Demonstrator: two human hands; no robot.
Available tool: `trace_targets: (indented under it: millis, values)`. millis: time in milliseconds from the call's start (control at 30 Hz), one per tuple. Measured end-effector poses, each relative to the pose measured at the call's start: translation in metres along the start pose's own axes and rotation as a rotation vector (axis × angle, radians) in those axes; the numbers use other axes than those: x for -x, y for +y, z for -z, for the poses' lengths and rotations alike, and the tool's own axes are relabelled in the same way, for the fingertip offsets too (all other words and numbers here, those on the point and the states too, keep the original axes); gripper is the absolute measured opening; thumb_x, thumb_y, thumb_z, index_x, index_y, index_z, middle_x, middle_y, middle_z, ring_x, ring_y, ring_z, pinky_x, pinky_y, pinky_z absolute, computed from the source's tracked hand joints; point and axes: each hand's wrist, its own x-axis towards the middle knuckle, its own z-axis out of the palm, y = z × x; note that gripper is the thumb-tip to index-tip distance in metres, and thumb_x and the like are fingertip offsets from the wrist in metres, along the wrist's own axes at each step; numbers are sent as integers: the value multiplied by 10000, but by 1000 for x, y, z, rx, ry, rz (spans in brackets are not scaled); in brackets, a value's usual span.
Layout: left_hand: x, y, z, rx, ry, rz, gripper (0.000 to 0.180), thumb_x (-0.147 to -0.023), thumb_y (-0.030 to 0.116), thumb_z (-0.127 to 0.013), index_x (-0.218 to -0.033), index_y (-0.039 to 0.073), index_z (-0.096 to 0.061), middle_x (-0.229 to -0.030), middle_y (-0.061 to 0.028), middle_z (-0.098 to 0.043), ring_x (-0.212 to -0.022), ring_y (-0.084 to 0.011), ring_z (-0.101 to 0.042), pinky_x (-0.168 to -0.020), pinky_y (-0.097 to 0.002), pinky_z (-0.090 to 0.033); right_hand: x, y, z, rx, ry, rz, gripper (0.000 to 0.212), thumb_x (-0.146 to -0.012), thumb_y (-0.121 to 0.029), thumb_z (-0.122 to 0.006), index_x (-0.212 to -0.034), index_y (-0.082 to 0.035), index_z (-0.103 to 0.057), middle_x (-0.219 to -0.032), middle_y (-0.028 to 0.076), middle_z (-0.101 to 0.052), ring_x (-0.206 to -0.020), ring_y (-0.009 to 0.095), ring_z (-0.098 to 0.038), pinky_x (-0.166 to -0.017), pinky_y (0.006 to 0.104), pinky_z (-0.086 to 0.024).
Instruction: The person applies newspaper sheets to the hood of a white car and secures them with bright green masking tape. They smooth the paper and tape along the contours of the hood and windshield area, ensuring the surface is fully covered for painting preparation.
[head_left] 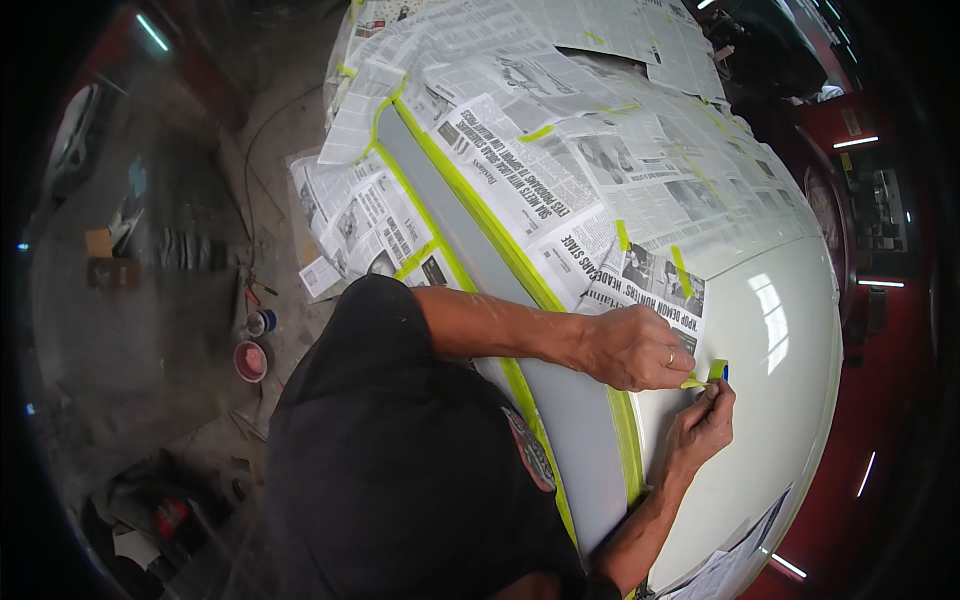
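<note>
A small roll of yellow-green masking tape (716, 370), with blue showing at its core, is in my right hand (702, 425), whose fingers pinch it. My left hand (640, 350) is closed just beyond, a ring on one finger, gripping a short tape strip (693, 382) that runs to the roll. Both hands are over a glossy white car panel (770, 400), by the edge of a newspaper sheet (665, 285) taped to it. Beside my arms runs a bare grey strip (575, 420) bordered by yellow-green tape lines.
More newspaper sheets (620, 160) cover the panel's far part, held by tape pieces. On the floor at left stand a reddish tub (251, 361) and a blue-and-white can (261, 322). A loose newspaper (735, 560) lies along the near right edge.
</note>
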Motion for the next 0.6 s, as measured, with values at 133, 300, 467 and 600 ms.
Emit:
trace_targets:
  millis: [133,300,467,600]
  values:
    - [-1,7,20,49,213,24,157,-704,127,-737,-835,56,-689,-947,-42,-713,-629,-143,-640,-511,-271,-516,-30,21,10,-200,244,-467,255,-1062,-197,-479,-947,8,-577,-760,57,-561,-667,165,-517,-654,285,-470]
    - [61,-107,107,-311,-102,844,132,-921,183,-625,-955,71,-687,-926,-140,-683,-842,-350,-660,-744,-437,-534,-18,34,13,-191,277,-416,315,-1074,-281,-470,-992,2,-582,-808,29,-544,-744,123,-491,-709,263,-455]
    - [158,-245,230,-576,-379,1217,402,-992,384,-511,-1014,16,-669,-967,-226,-688,-953,-417,-645,-872,-482,-491,-24,9,-5,-149,93,-354,301,-1066,-253,-475,-1056,16,-609,-859,88,-642,-772,165,-595,-727,292,-497]
    - [198,-318,261,-526,-543,1236,499,-955,463,-572,-1019,-25,-654,-955,-248,-684,-885,-391,-664,-798,-459,-512,-20,6,-6,-66,97,-361,278,-1048,-230,-509,-1057,25,-620,-836,101,-659,-751,171,-609,-711,292,-504]
